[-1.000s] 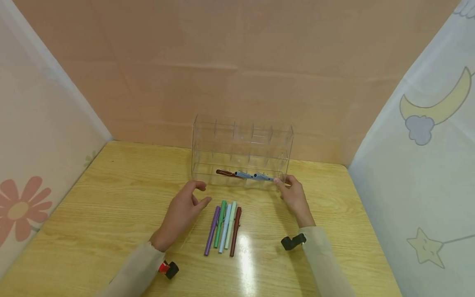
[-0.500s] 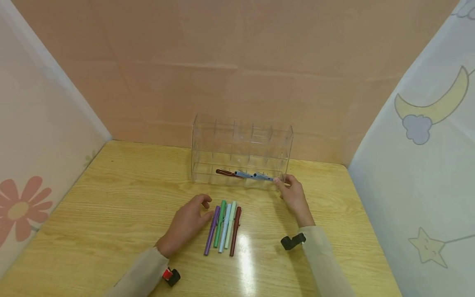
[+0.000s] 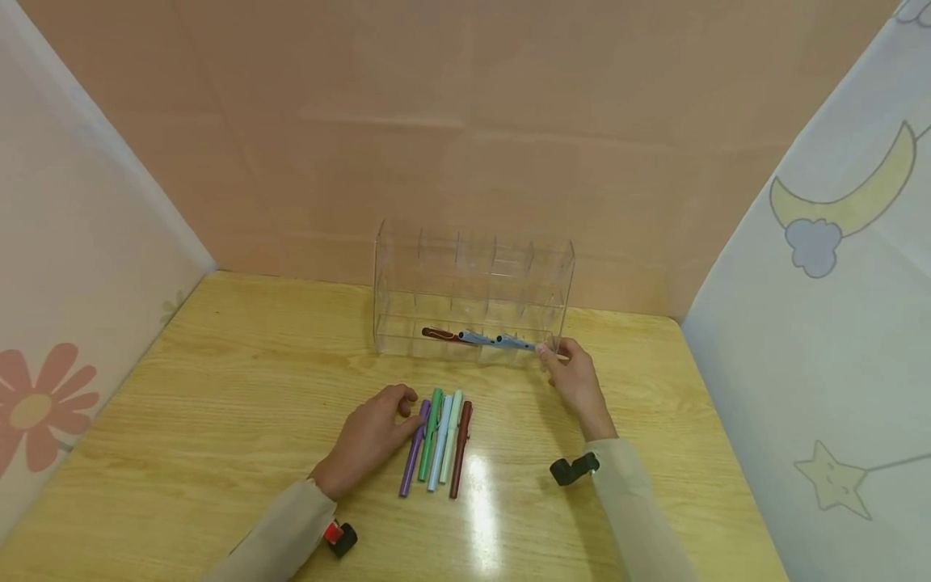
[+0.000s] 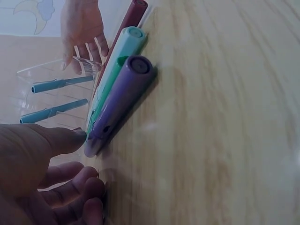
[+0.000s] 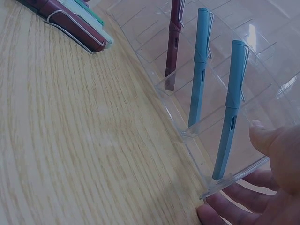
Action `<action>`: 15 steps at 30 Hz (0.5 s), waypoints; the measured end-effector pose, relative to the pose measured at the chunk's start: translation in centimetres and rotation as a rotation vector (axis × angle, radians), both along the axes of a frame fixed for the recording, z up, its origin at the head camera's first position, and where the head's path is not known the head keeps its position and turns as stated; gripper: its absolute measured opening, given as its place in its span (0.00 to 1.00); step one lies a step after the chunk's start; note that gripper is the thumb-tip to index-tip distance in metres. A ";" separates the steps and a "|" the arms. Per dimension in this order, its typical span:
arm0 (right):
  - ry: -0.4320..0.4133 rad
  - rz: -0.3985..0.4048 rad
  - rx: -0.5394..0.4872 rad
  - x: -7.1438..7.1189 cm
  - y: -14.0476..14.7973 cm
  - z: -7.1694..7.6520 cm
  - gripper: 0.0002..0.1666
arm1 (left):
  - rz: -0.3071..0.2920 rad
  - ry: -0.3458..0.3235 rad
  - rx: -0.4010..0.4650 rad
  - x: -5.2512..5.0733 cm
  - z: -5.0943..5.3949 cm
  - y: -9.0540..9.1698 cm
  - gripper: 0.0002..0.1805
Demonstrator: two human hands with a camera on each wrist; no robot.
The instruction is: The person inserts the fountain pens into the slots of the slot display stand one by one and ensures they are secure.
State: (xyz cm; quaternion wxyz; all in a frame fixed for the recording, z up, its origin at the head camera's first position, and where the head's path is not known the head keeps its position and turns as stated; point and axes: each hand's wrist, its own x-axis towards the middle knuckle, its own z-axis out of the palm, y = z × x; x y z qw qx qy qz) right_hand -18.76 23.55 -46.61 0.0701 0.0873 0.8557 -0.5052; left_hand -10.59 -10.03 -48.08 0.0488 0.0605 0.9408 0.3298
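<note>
My left hand [image 3: 371, 432] is beside the purple pen [image 3: 413, 457], thumb at its upper part, other fingers bent; in the left wrist view a gap separates the thumb [image 4: 70, 140] from those fingers. Right of the purple pen lie green [image 3: 429, 440], light blue [image 3: 440, 449], pale green [image 3: 450, 440] and dark red [image 3: 461, 453] pens. My right hand [image 3: 579, 388] grips the lower right end of the clear holder [image 3: 377, 299], thumb in front. The holder's bottom tier bears a dark red pen [image 5: 173, 51] and two blue pens [image 5: 199, 75], [image 5: 230, 112], leaning in the right wrist view.
The wooden table [image 3: 240, 388] reaches back to an orange-brown cloth wall [image 3: 465, 145] behind the holder. Pale patterned cloths stand at the left [image 3: 58, 226] and right [image 3: 822, 339] sides.
My left hand has come down and slightly right, from above the loose pens' left side to the purple pen. My right hand keeps its grip on the holder.
</note>
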 end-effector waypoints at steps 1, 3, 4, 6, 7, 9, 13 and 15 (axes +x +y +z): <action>-0.001 -0.002 -0.002 0.0 0.0 0.1 0.38 | -0.003 0.001 0.001 0.0 0.0 0.1 0.18; -0.002 -0.004 -0.001 0.0 -0.1 0.1 0.38 | -0.012 -0.005 0.004 -0.1 0.1 0.2 0.18; -0.003 -0.003 -0.001 0.1 -0.1 0.2 0.39 | -0.017 -0.009 0.005 -0.1 0.2 0.3 0.18; -0.001 -0.003 -0.002 0.1 0.0 0.2 0.39 | -0.034 -0.019 0.007 -0.2 0.3 0.5 0.18; -0.001 -0.002 -0.003 0.1 0.0 0.2 0.38 | -0.044 -0.023 0.004 -0.3 0.4 0.5 0.18; 0.002 0.001 -0.005 0.1 0.0 0.2 0.38 | -0.063 -0.027 -0.003 -0.4 0.5 0.6 0.17; -0.003 -0.001 -0.005 0.1 0.0 0.2 0.36 | -0.079 -0.039 -0.019 -0.5 0.6 0.6 0.17; -0.009 -0.005 -0.006 0.2 0.0 0.2 0.35 | -0.078 -0.059 -0.023 -0.5 0.8 0.5 0.18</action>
